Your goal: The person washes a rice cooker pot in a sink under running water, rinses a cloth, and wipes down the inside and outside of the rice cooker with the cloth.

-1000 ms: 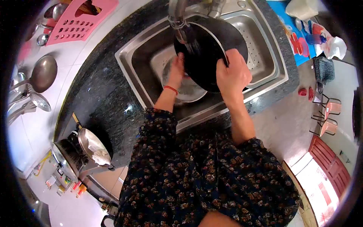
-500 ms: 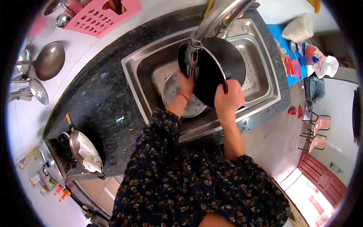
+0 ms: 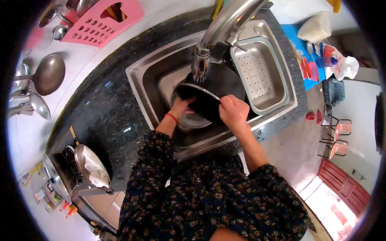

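We list, from the left: one slotted spoon (image 3: 40, 106), hanging at the wall; one ladle (image 3: 50, 75), just above it; one shallow pan (image 3: 81, 160) with crumpled white paper (image 3: 93, 162) in it; one pink basket (image 3: 86, 31), pierced with holes, utensils inside; one dark stone counter (image 3: 106, 106). Next, the left hand (image 3: 181, 107), red band (image 3: 171, 117) at the wrist, fingers against the black pan (image 3: 219, 80); they are partly hidden and we cannot tell whether they grip. The pan is tilted inside the large basin of the steel sink (image 3: 161, 66), above a round, shiny dish (image 3: 196, 121); water from the tap (image 3: 202, 60) falls onto it. Then the right hand (image 3: 234, 111), fingers curled tight, pinching the pan at its edge. Beside it we note the small basin with a pierced tray (image 3: 256, 76); then a blue cloth (image 3: 289, 33), a white bag (image 3: 315, 29), two red shoes (image 3: 310, 116) on the floor, and two chairs (image 3: 341, 129).
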`<state>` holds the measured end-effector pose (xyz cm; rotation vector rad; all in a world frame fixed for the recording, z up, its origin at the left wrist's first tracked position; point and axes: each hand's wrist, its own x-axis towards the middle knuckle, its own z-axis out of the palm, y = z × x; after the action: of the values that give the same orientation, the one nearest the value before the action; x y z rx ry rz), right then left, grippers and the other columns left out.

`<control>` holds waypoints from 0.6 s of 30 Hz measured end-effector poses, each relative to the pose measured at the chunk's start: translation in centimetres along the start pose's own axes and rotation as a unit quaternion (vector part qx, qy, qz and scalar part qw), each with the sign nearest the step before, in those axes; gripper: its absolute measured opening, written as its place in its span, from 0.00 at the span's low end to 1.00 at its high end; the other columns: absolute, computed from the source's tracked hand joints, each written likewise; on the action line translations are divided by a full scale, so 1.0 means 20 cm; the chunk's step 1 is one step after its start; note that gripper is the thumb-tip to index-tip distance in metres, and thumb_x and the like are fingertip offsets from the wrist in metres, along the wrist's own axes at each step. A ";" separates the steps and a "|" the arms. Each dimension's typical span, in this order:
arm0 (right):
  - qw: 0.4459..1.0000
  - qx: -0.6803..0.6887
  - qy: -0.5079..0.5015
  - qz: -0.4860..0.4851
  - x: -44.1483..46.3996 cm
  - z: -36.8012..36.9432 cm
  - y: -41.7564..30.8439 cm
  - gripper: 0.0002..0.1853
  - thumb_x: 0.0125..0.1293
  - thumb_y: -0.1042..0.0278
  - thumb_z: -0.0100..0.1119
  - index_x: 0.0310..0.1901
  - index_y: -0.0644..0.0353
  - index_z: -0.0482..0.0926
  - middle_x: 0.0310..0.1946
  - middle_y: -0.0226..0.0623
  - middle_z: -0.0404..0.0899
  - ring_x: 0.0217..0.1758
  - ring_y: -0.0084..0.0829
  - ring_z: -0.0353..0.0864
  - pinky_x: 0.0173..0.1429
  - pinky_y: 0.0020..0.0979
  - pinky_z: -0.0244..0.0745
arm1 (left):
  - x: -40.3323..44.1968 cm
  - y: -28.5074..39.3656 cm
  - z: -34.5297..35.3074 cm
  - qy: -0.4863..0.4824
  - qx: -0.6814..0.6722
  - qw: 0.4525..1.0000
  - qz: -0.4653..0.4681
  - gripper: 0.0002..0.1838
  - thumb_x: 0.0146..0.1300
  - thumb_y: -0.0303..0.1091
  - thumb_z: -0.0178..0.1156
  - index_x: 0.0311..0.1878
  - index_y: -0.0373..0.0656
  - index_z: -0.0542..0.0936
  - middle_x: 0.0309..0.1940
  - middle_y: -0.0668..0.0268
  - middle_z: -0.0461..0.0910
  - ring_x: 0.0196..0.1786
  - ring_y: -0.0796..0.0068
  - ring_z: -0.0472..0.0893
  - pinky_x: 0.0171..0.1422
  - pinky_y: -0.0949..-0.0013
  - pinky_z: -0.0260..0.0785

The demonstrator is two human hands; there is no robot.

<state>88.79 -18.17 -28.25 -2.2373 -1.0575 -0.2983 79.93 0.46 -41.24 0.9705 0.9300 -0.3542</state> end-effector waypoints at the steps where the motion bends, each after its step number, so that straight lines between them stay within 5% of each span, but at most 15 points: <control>1: 0.999 0.006 -0.006 -0.045 0.01 0.00 0.00 0.09 0.46 0.74 0.60 0.24 0.52 0.68 0.19 0.33 0.67 0.21 0.36 0.73 0.24 0.34 0.70 | 0.00 -0.01 0.01 0.029 -0.004 0.999 -0.033 0.27 0.68 0.30 0.54 0.65 0.34 0.57 0.61 0.51 0.70 0.46 0.44 0.80 0.45 0.49 0.83; 8: 0.969 0.051 -0.015 -0.241 0.16 0.02 0.08 0.09 0.42 0.67 0.57 0.27 0.49 0.68 0.22 0.27 0.66 0.24 0.28 0.73 0.26 0.30 0.70 | -0.04 -0.13 -0.04 0.034 -0.182 0.982 -0.025 0.27 0.66 0.27 0.57 0.64 0.34 0.59 0.58 0.46 0.70 0.52 0.43 0.78 0.46 0.53 0.82; 12: 0.958 0.062 -0.008 -0.278 0.22 0.01 0.08 0.09 0.42 0.67 0.57 0.26 0.49 0.68 0.22 0.27 0.65 0.24 0.27 0.73 0.26 0.29 0.70 | -0.13 -0.14 -0.08 0.052 -0.251 0.966 0.029 0.21 0.66 0.24 0.56 0.61 0.31 0.67 0.52 0.49 0.75 0.49 0.52 0.81 0.50 0.61 0.80; 14: 0.957 0.079 0.002 -0.280 0.22 0.03 0.09 0.09 0.42 0.68 0.57 0.26 0.50 0.67 0.21 0.27 0.65 0.23 0.27 0.73 0.25 0.29 0.70 | -0.13 -0.27 -0.21 0.010 0.132 0.968 0.213 0.23 0.66 0.23 0.56 0.64 0.37 0.66 0.55 0.55 0.74 0.47 0.60 0.81 0.47 0.63 0.80; 18: 0.961 0.117 0.026 -0.249 0.21 0.06 0.08 0.10 0.42 0.70 0.59 0.26 0.51 0.67 0.21 0.29 0.65 0.23 0.30 0.73 0.25 0.31 0.71 | -0.30 -0.19 -0.18 0.132 -0.080 0.975 0.162 0.21 0.64 0.27 0.60 0.60 0.42 0.70 0.53 0.61 0.74 0.45 0.64 0.80 0.40 0.65 0.81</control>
<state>92.64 -15.65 -28.02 -1.7241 -1.5339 -0.4161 72.23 0.45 -39.43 1.0147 1.0034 0.1275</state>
